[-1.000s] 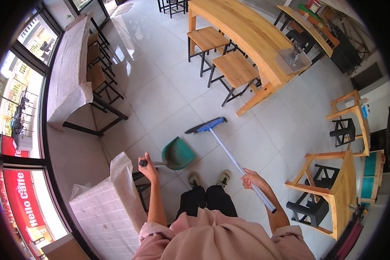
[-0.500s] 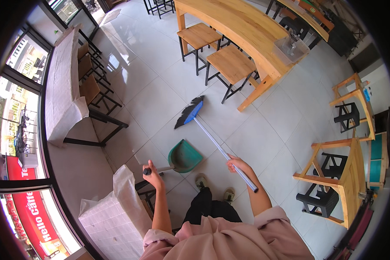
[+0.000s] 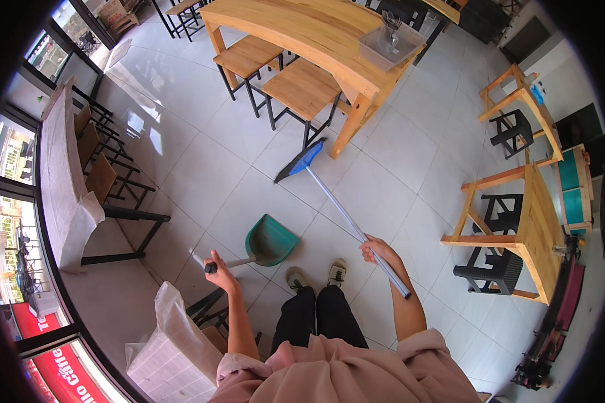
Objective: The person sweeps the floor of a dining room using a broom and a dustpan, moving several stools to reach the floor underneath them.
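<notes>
My right hand is closed around the pale blue handle of a broom. Its blue head with dark bristles rests on the tiles ahead, close to the leg of a wooden table. My left hand grips the black-ended handle of a green dustpan. The dustpan sits on the floor in front of my shoes, its open side turned toward the right. Broom head and dustpan are apart. Any dirt on the floor or in the pan is too small to tell.
A long wooden table with stools stands ahead, carrying a clear plastic bin. Along the left windows runs a cloth-covered counter. A covered table is by my left arm. Wooden tables and black stools stand right.
My view has turned and shifted rightward, so the furniture appears further left. The broom head has come nearer the wooden table's leg and farther from the dustpan. Both hands keep their grips.
</notes>
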